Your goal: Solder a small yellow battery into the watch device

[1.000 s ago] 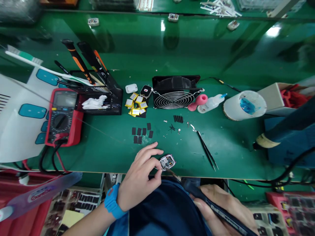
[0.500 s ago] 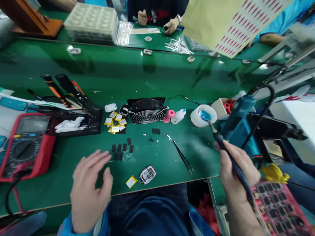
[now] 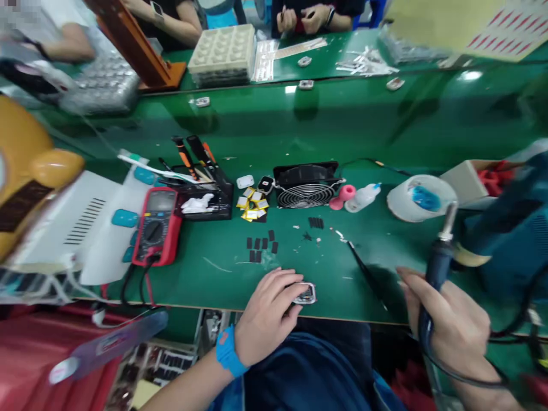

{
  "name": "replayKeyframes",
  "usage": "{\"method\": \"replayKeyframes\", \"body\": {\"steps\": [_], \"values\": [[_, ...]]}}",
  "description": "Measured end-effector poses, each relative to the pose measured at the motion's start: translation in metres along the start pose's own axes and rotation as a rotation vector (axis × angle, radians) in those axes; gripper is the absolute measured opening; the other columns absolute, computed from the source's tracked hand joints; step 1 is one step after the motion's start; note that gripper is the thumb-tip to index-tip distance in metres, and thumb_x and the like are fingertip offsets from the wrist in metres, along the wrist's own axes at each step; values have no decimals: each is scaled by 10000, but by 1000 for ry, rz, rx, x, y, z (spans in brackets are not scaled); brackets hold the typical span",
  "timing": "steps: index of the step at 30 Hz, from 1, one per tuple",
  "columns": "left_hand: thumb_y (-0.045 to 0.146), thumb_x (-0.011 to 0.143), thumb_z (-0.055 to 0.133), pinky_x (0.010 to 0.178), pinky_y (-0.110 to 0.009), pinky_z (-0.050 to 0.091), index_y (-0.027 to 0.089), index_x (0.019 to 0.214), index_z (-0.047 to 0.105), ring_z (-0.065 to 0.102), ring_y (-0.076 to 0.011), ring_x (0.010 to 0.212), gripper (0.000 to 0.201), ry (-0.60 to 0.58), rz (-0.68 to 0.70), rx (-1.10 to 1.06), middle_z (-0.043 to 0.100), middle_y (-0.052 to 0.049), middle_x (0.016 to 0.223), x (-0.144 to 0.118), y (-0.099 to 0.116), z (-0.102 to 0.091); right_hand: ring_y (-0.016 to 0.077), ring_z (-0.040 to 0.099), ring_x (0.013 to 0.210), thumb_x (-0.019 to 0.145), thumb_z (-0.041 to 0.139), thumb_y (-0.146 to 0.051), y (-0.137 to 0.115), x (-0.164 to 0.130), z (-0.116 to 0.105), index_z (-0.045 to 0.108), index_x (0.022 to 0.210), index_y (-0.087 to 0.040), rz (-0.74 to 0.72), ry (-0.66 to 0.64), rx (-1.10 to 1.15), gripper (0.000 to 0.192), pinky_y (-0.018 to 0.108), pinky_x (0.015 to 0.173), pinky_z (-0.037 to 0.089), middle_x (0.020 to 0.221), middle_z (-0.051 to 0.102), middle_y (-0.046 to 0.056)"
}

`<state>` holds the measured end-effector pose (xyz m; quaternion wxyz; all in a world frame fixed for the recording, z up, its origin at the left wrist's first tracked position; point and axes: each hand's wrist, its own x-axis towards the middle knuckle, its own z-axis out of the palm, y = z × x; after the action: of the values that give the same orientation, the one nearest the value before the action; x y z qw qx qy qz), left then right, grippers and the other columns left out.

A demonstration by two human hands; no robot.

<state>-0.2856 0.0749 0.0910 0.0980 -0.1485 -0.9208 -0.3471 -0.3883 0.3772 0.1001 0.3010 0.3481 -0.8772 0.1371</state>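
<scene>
My left hand (image 3: 274,311) lies at the table's front edge, with fingers and thumb on a small open electronic device housing (image 3: 307,293) with circuitry inside. The yellow battery wired to it does not show; my hand covers that side. In my right hand (image 3: 454,319) is a soldering iron (image 3: 437,262), its metal tip pointing up, in front of a white tub (image 3: 400,200) with blue material inside. Black tweezers (image 3: 366,274) lie between my hands. Beyond my left hand are several small black pads (image 3: 261,244).
A small fan (image 3: 306,185) stands at the back, beside yellow batteries (image 3: 253,204) and a squeeze bottle (image 3: 363,198). To the left are a tool holder (image 3: 218,208) and a red multimeter (image 3: 156,225). A blue-green machine (image 3: 509,240) stands right. People's hands (image 3: 306,20) show across the bench.
My left hand has moved right and down onto the device. The soldering iron has left the white tub, and its tip now points up. The view has swung left.
</scene>
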Motion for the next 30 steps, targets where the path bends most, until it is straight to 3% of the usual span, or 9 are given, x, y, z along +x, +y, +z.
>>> {"method": "replayKeyframes", "body": {"steps": [5, 8, 12, 15, 16, 20, 22, 26, 30], "values": [[63, 962, 638, 1025, -425, 634, 217, 1139, 649, 705, -240, 1226, 235, 65, -85, -35, 760, -90, 1189, -14, -12, -21, 269, 664, 713, 1133, 538, -292, -22, -2, 20, 599, 835, -238, 28, -93, 69, 309, 399, 595, 520, 877, 715, 101], [67, 967, 649, 950, -356, 634, 223, 1100, 668, 731, -196, 1088, 206, 170, -152, 19, 760, -54, 1102, -21, -16, -33, 242, 583, 628, 1096, 522, -178, -22, -2, 27, 580, 818, -243, 48, -103, 48, 291, 375, 550, 460, 781, 644, 61], [76, 966, 651, 840, -260, 617, 237, 1112, 709, 718, -145, 921, 226, 279, -228, 42, 730, -21, 1013, -24, -7, -34, 208, 641, 640, 1100, 552, -211, -32, 3, 22, 554, 849, -242, 158, -54, 152, 253, 320, 541, 505, 835, 670, 45], [120, 982, 651, 737, -211, 615, 269, 1253, 723, 704, -113, 780, 317, 210, -273, -185, 715, -22, 998, -20, 12, -23, 171, 691, 609, 1059, 685, -226, -68, 8, 11, 537, 845, -239, 269, 24, 334, 260, 273, 484, 518, 871, 712, 28], [162, 988, 669, 701, -209, 618, 276, 1292, 717, 697, -111, 739, 328, 164, -283, -311, 718, -27, 1000, -17, 18, -19, 150, 683, 577, 1053, 693, -214, -83, 9, 8, 517, 826, -242, 269, -28, 425, 289, 256, 457, 507, 873, 716, 13], [272, 1009, 698, 698, -232, 637, 273, 1163, 772, 732, -138, 757, 171, 64, -253, -563, 754, -27, 931, -7, 27, -20, 152, 739, 724, 1028, 633, -64, -129, 9, 8, 559, 885, -222, 249, -68, 859, 226, 243, 649, 630, 925, 711, 14], [245, 1021, 682, 714, -227, 636, 267, 1065, 788, 748, -139, 797, 117, 103, -223, -475, 766, -12, 899, -5, 19, -36, 187, 759, 866, 1002, 646, -25, -133, 8, 16, 564, 907, -217, 241, -58, 936, 230, 294, 784, 664, 995, 729, 38], [184, 1019, 677, 685, -212, 618, 261, 1030, 779, 738, -116, 825, 128, 223, -192, -146, 768, 9, 966, -2, -13, -80, 342, 683, 1233, 1015, 670, -82, -116, 5, 36, 582, 954, -203, 179, -135, 759, 162, 516, 967, 638, 1314, 720, 164], [216, 1015, 704, 788, -218, 615, 239, 1062, 766, 740, -108, 854, 82, 114, -140, 101, 767, 16, 984, 0, -35, -90, 346, 674, 1172, 1054, 618, -101, -108, 4, 44, 621, 1002, -196, 135, -218, 646, 107, 509, 888, 619, 1297, 722, 165]]}}
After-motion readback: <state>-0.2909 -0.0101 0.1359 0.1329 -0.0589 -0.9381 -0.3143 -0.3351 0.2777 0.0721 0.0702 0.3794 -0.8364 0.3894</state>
